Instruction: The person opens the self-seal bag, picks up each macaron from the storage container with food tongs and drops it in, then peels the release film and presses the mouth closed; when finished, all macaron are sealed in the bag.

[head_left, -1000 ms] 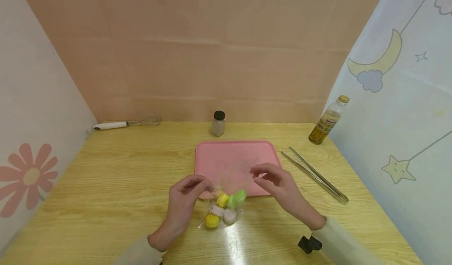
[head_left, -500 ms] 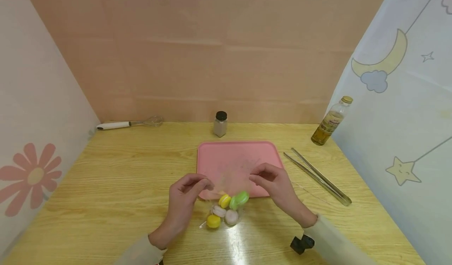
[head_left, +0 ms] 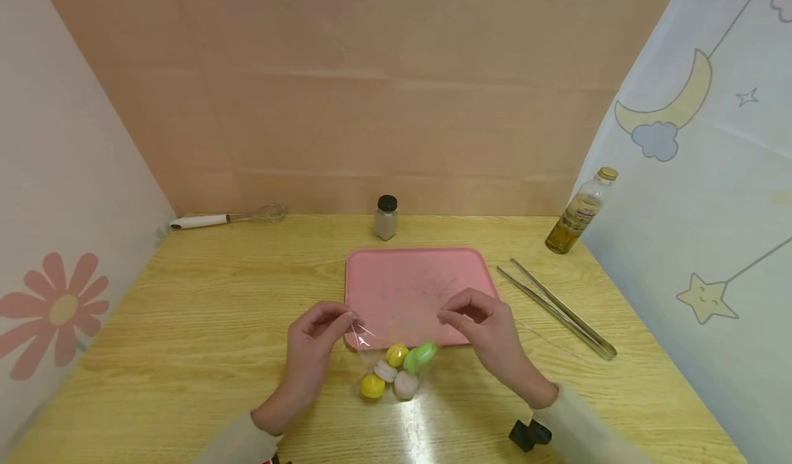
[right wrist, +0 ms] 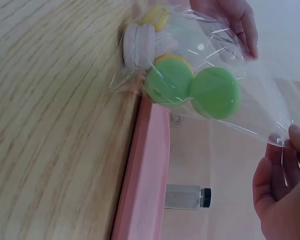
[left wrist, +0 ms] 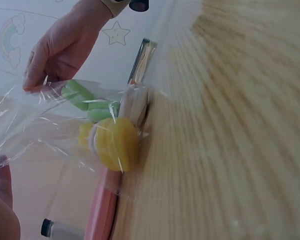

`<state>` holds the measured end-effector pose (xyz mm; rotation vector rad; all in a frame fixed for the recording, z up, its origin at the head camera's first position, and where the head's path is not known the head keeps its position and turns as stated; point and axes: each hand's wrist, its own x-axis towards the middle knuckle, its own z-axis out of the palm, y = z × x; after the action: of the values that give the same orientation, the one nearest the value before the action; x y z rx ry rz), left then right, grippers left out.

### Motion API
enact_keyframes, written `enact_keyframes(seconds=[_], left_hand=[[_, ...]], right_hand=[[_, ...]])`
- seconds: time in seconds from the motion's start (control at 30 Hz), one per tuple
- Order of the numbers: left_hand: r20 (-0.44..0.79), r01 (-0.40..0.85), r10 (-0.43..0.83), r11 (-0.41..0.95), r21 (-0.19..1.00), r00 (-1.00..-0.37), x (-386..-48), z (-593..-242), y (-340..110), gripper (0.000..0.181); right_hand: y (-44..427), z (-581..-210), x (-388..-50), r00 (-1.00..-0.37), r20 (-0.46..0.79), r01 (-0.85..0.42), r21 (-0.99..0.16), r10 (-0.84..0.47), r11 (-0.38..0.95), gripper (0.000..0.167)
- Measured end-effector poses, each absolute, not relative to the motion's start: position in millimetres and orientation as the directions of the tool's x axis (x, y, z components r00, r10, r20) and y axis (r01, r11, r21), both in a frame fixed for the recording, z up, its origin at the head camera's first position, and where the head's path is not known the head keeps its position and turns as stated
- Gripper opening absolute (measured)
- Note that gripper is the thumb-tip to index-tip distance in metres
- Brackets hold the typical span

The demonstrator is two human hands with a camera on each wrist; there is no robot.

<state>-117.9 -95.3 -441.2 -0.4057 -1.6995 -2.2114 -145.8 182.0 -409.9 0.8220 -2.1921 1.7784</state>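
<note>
A clear plastic bag (right wrist: 262,107) hangs between my hands, above the table's near part. Inside it lie several macarons: a pair of green ones (right wrist: 217,93), yellow ones (head_left: 372,386) and pale ones (head_left: 405,385). My left hand (head_left: 312,350) pinches the bag's left upper edge between thumb and fingers. On the opposite side my right hand (head_left: 489,333) pinches the other upper edge, thumb against fingertips. Partly behind the bag is a pink tray (head_left: 408,268). In the left wrist view the green macarons (left wrist: 77,94) sit beyond a yellow one (left wrist: 121,145).
A small jar with a black lid (head_left: 386,218) stands behind the tray. Metal tongs (head_left: 557,309) lie to its right, and an oil bottle (head_left: 578,213) stands at the right back. A whisk (head_left: 225,218) rests at the left back. Patterned walls flank the table.
My right thumb and fingers have come together on the bag's edge. My left hand has shifted slightly left, drawing the bag's upper part wider. The macarons hang almost where they were.
</note>
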Motion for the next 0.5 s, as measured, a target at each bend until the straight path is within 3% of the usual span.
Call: enact_keyframes(seconds=[0.2,0.5], left_hand=[[0.378,0.382,-0.051,-0.154,0.911,-0.924,-120.6,-437.4,-99.6,0.011],[0.494,0.466,0.116,-0.208,0.860,-0.862,-127.2,-431.0,-106.4,0.017]], right_hand=[[181.8,-408.1,-143.3,-0.765,0.565,-0.616,-0.782,-0.310,0.096,0.011],[181.1,-405.4,-141.2,-0.794,0.514,-0.568,-0.817,-0.325,0.095,0.009]])
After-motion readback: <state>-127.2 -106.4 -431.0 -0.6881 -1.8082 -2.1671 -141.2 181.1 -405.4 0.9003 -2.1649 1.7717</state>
